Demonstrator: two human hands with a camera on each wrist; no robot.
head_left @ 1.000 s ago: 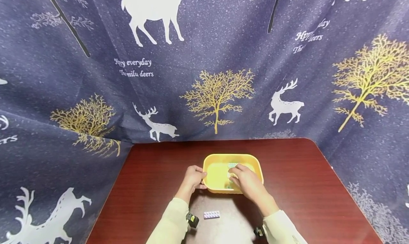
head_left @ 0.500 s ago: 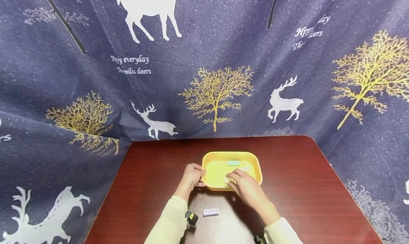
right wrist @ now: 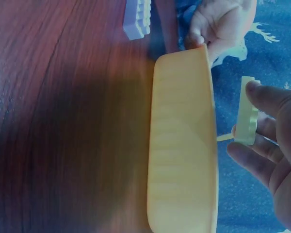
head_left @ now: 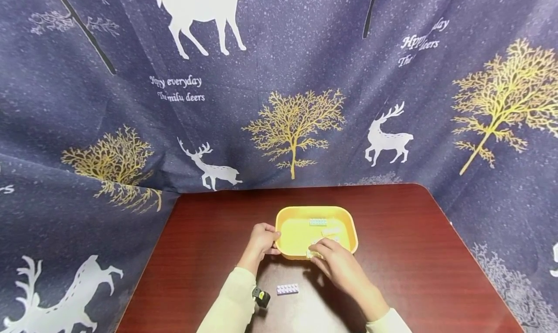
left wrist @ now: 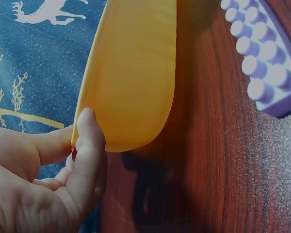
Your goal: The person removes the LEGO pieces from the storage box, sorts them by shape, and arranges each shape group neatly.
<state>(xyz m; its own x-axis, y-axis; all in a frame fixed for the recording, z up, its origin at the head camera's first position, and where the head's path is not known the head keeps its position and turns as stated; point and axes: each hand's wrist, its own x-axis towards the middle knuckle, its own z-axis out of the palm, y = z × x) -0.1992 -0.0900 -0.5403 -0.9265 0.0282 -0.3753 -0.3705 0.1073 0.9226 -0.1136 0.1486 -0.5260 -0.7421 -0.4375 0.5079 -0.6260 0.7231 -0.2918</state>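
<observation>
My left hand (head_left: 263, 239) pinches the left rim of a yellow plastic bin (left wrist: 136, 73), thumb and fingers on either side of its wall. A pale yellow toy building block (right wrist: 244, 116) is held by the thumb and fingertips of my right hand (head_left: 339, 261). In the right wrist view this block is raised above the bin's rim; in the head view it appears over the near edge. Inside the bin lie a light teal building block (head_left: 317, 222) and a pale yellowish one (head_left: 330, 231). My right hand hides part of the bin's near right floor.
A lilac studded block (head_left: 287, 289) lies on the dark red wooden table (head_left: 209, 255), in front of the bin and near my left wrist. Blue cloth (head_left: 279, 62) printed with deer and trees hangs behind the table and along its sides.
My right hand has lifted the pale yellow block from inside the bin and drawn it toward the near rim. The left hand keeps its grip on the rim; the head view has shifted slightly.
</observation>
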